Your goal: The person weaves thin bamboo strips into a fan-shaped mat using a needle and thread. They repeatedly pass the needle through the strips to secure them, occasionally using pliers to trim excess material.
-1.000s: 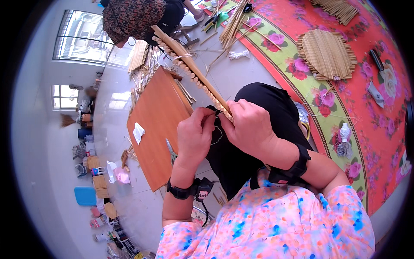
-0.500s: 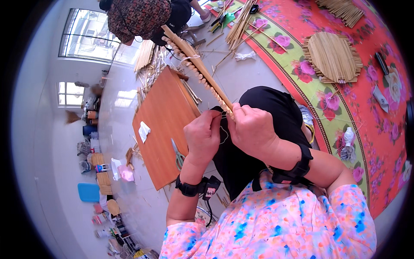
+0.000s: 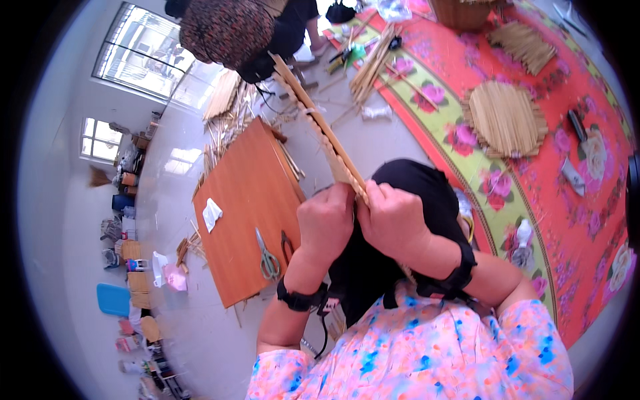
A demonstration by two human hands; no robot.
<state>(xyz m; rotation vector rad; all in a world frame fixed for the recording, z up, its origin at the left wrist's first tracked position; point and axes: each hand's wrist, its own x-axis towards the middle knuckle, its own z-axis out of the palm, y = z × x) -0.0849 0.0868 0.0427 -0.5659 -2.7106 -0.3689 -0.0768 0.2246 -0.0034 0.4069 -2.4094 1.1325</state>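
Observation:
A narrow-looking mat of pale wooden sticks (image 3: 319, 120), tilted and seen nearly edge-on, rises away from my hands toward the upper left. My right hand (image 3: 397, 220) is closed on its near end, thumb and fingers pinched together. My left hand (image 3: 325, 223) is closed beside that same end, its knuckles against the mat; the fingertips are hidden, so what they pinch does not show. Both hands are above my dark-trousered knee. Scissors with green handles (image 3: 268, 260) lie on the brown wooden board (image 3: 250, 193) to the left, beside dark pliers-like tool (image 3: 287, 247).
Another person (image 3: 230, 33) is bent over at the top. A red floral cloth (image 3: 480, 220) covers the right side, holding a round stick mat (image 3: 507, 119), a dark-handled tool (image 3: 577, 125) and a white-capped bottle (image 3: 523, 237). Loose sticks (image 3: 377, 63) lie beyond my knee.
The mat has turned to show more of its flat face near my left hand. My left hand has moved right and down, close to my right. The thread loop between them no longer shows.

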